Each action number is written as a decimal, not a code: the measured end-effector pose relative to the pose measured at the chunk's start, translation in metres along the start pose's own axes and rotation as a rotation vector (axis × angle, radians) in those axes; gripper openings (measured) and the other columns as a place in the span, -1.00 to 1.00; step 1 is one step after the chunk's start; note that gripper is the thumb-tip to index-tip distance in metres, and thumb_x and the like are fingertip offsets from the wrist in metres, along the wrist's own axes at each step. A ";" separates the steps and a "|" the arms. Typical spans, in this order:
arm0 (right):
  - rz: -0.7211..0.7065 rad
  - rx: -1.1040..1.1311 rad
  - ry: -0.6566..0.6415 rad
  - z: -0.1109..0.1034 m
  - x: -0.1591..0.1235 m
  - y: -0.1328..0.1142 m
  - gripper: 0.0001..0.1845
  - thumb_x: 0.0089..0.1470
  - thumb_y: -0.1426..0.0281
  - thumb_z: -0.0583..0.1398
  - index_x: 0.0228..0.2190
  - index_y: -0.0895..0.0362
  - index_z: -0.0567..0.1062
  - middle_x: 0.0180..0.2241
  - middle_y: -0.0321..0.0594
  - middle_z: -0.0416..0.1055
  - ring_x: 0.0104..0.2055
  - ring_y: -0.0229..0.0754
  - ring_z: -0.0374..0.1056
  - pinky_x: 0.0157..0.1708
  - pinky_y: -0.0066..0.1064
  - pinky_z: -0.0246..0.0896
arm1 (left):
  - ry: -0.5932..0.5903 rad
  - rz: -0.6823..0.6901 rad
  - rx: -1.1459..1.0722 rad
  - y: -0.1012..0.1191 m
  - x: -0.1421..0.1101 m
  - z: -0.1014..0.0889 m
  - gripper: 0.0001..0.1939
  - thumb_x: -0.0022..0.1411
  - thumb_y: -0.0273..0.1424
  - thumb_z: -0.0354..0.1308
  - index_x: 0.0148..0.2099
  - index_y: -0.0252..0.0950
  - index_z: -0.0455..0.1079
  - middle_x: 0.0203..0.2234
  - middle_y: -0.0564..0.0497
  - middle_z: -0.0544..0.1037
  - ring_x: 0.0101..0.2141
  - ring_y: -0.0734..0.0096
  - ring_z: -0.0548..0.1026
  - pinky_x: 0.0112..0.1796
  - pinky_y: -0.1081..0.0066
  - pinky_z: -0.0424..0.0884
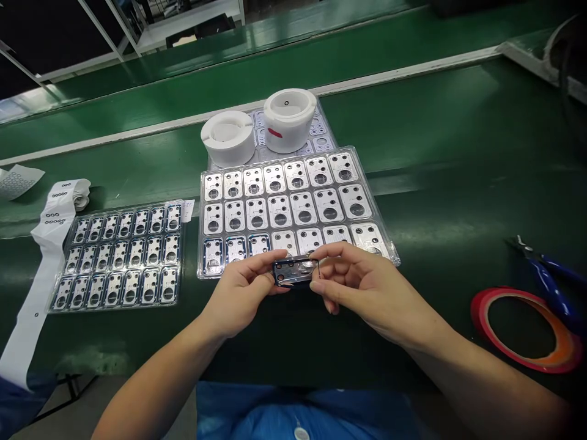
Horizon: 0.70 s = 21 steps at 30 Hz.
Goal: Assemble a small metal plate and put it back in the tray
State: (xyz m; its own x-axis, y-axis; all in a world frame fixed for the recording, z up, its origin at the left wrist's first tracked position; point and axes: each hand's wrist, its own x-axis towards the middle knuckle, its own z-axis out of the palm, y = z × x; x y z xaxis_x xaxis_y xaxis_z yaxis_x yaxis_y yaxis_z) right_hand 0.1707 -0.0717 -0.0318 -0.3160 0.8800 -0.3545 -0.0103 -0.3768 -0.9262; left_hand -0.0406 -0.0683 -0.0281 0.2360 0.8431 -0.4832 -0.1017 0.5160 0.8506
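A small silvery metal plate with dark blue edging and round holes is held up just in front of the near edge of a clear tray. My left hand pinches its left end between thumb and fingers. At the plate's right end, my right hand has its thumb and forefinger closed on the edge, where a thin dark rim shows. Whether that rim is separate from the plate, I cannot tell. Rows of similar plates fill the tray; in the nearest row, the leftmost ones have blue edging and the others look plain.
Left lies a second tray of blue-edged plates, beside a white label strip. Behind, two white tape rolls rest on another tray. Red tape and blue-handled cutters lie right on the green bench.
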 end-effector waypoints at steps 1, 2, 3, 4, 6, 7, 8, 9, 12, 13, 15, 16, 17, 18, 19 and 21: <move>0.001 0.001 0.001 0.000 0.000 0.000 -0.71 0.07 0.40 0.34 -0.16 0.10 0.45 -0.49 -0.39 0.44 -0.56 -0.34 0.39 -0.52 -0.53 0.37 | 0.000 0.001 -0.004 0.000 0.000 0.000 -0.64 0.14 -0.52 0.24 0.01 -0.26 0.59 -0.22 0.01 0.64 -0.30 0.46 0.58 -0.14 0.40 0.60; 0.002 0.001 0.001 0.001 0.000 0.000 -0.71 0.07 0.40 0.34 -0.16 0.10 0.44 -0.49 -0.39 0.44 -0.56 -0.34 0.38 -0.52 -0.53 0.36 | 0.000 0.004 -0.009 0.001 0.000 0.000 -0.64 0.14 -0.53 0.24 0.00 -0.26 0.60 -0.22 0.00 0.64 -0.29 0.46 0.58 -0.15 0.41 0.60; 0.001 0.002 0.002 0.001 0.000 0.000 -0.72 0.07 0.40 0.34 -0.16 0.10 0.44 -0.49 -0.38 0.44 -0.56 -0.34 0.38 -0.52 -0.54 0.36 | 0.001 0.007 -0.013 0.001 0.000 0.000 -0.64 0.13 -0.53 0.25 -0.01 -0.27 0.60 -0.22 0.00 0.64 -0.29 0.46 0.57 -0.16 0.42 0.60; -0.002 0.003 0.003 0.001 0.000 0.000 -0.72 0.07 0.40 0.34 -0.16 0.10 0.44 -0.48 -0.38 0.44 -0.56 -0.35 0.38 -0.53 -0.54 0.36 | 0.000 0.012 -0.017 0.001 0.000 0.000 -0.65 0.13 -0.54 0.25 -0.01 -0.27 0.61 -0.22 0.00 0.64 -0.29 0.46 0.57 -0.17 0.43 0.60; -0.002 0.003 0.000 0.001 0.000 0.000 -0.71 0.07 0.40 0.34 -0.16 0.10 0.44 -0.48 -0.38 0.44 -0.56 -0.34 0.38 -0.53 -0.54 0.36 | -0.006 0.019 -0.019 0.000 0.001 0.000 -0.65 0.15 -0.53 0.24 -0.01 -0.26 0.61 -0.22 0.00 0.64 -0.27 0.45 0.56 -0.17 0.43 0.61; -0.003 0.005 -0.001 0.001 0.000 0.000 -0.71 0.07 0.40 0.34 -0.16 0.11 0.44 -0.49 -0.38 0.44 -0.56 -0.34 0.38 -0.53 -0.54 0.36 | -0.009 0.021 -0.018 -0.001 0.001 0.000 -0.65 0.16 -0.53 0.23 -0.01 -0.25 0.60 -0.22 0.01 0.64 -0.26 0.46 0.56 -0.16 0.42 0.61; -0.003 0.008 -0.002 0.001 0.000 0.000 -0.71 0.07 0.40 0.34 -0.16 0.11 0.44 -0.49 -0.38 0.44 -0.56 -0.34 0.38 -0.54 -0.53 0.35 | -0.010 0.022 -0.015 -0.001 0.001 0.000 -0.65 0.16 -0.53 0.23 0.00 -0.24 0.60 -0.23 0.01 0.64 -0.26 0.46 0.56 -0.15 0.42 0.61; -0.001 0.010 -0.001 0.000 0.000 0.000 -0.71 0.07 0.40 0.34 -0.15 0.11 0.44 -0.49 -0.38 0.44 -0.56 -0.34 0.38 -0.54 -0.53 0.35 | -0.010 0.021 -0.013 -0.002 0.000 0.000 -0.65 0.17 -0.53 0.22 0.00 -0.23 0.60 -0.23 0.02 0.64 -0.26 0.46 0.56 -0.15 0.41 0.61; -0.001 0.014 0.005 0.000 -0.001 0.001 -0.71 0.07 0.40 0.34 -0.15 0.11 0.44 -0.50 -0.39 0.43 -0.57 -0.34 0.38 -0.53 -0.53 0.35 | -0.002 0.017 -0.012 -0.002 0.000 0.001 -0.66 0.16 -0.53 0.23 -0.02 -0.23 0.61 -0.23 0.02 0.64 -0.30 0.49 0.56 -0.16 0.43 0.61; -0.001 0.014 0.005 0.000 0.000 0.001 -0.71 0.07 0.40 0.34 -0.15 0.11 0.44 -0.50 -0.39 0.43 -0.56 -0.34 0.38 -0.53 -0.53 0.35 | 0.000 0.017 -0.016 -0.001 -0.001 0.001 -0.67 0.15 -0.53 0.24 -0.03 -0.23 0.61 -0.22 0.03 0.64 -0.29 0.49 0.57 -0.17 0.43 0.61; -0.001 0.017 -0.001 0.000 0.000 0.001 -0.71 0.08 0.39 0.34 -0.15 0.11 0.44 -0.51 -0.40 0.42 -0.56 -0.33 0.38 -0.53 -0.53 0.36 | 0.002 0.016 -0.023 0.000 -0.001 0.001 -0.67 0.15 -0.53 0.24 -0.04 -0.23 0.62 -0.21 0.02 0.64 -0.27 0.47 0.57 -0.17 0.43 0.62; 0.001 0.018 -0.005 0.000 0.000 0.001 -0.71 0.08 0.39 0.34 -0.15 0.10 0.44 -0.51 -0.40 0.42 -0.56 -0.33 0.38 -0.53 -0.53 0.36 | 0.005 0.016 -0.025 0.000 -0.001 0.002 -0.67 0.15 -0.54 0.24 -0.03 -0.24 0.62 -0.21 0.02 0.64 -0.26 0.46 0.57 -0.17 0.43 0.62; 0.003 0.019 -0.006 0.000 0.001 0.001 -0.71 0.08 0.39 0.34 -0.15 0.10 0.44 -0.51 -0.40 0.42 -0.56 -0.33 0.38 -0.53 -0.52 0.36 | 0.007 0.014 -0.028 0.001 -0.001 0.002 -0.67 0.15 -0.54 0.24 -0.03 -0.25 0.62 -0.21 0.01 0.64 -0.26 0.45 0.58 -0.17 0.43 0.62; 0.004 0.020 -0.007 0.000 0.001 0.001 -0.71 0.08 0.39 0.34 -0.15 0.10 0.44 -0.51 -0.40 0.42 -0.56 -0.33 0.38 -0.53 -0.52 0.36 | 0.009 0.012 -0.029 0.001 -0.001 0.002 -0.67 0.14 -0.54 0.25 -0.03 -0.26 0.61 -0.21 0.00 0.64 -0.25 0.44 0.58 -0.17 0.42 0.62; 0.003 0.020 -0.007 0.000 0.001 0.000 -0.71 0.08 0.39 0.34 -0.16 0.10 0.44 -0.52 -0.40 0.42 -0.56 -0.33 0.38 -0.52 -0.53 0.36 | 0.009 0.011 -0.029 0.000 -0.001 0.001 -0.67 0.14 -0.54 0.25 -0.03 -0.26 0.61 -0.21 0.00 0.64 -0.25 0.43 0.58 -0.17 0.42 0.62; 0.004 0.023 -0.004 0.000 0.001 0.000 -0.71 0.07 0.39 0.34 -0.16 0.11 0.44 -0.52 -0.41 0.42 -0.56 -0.34 0.38 -0.52 -0.53 0.36 | 0.009 0.014 -0.027 0.000 0.000 0.001 -0.67 0.15 -0.53 0.25 -0.03 -0.27 0.61 -0.20 -0.01 0.64 -0.24 0.42 0.59 -0.17 0.42 0.62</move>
State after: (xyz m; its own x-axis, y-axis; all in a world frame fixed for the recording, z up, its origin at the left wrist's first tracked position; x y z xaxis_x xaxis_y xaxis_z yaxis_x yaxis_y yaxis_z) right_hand 0.1702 -0.0708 -0.0324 -0.3201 0.8773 -0.3577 -0.0312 -0.3871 -0.9215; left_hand -0.0396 -0.0689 -0.0280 0.2256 0.8516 -0.4731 -0.1315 0.5078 0.8514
